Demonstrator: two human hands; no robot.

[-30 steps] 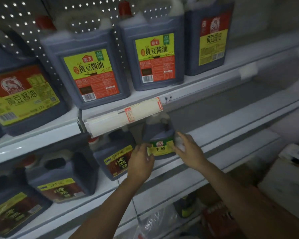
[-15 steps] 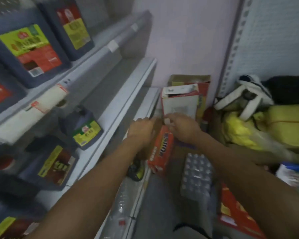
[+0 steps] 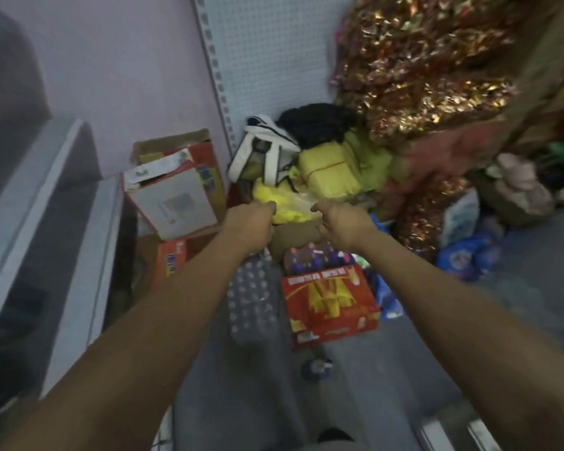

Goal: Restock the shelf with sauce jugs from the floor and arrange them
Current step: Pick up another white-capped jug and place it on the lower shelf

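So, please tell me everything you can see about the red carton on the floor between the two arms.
The red carton looks like printed cardboard, red with a large yellow design and blurred lettering on its front face. It stands on the grey floor, turned slightly askew. Its top is open, and dark bottles with blue-purple caps stand in it. A clear shrink-wrapped pack of bottles lies close along one side; whether they touch is unclear. Neither hand touches it.

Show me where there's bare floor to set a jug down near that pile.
Bare floor lies right of the red carton, running toward the blue bags. A narrower strip sits in front of the carton, apart from a small dark item. Around both hands, left hand and right hand, boxes, bags and a bottle pack crowd together.
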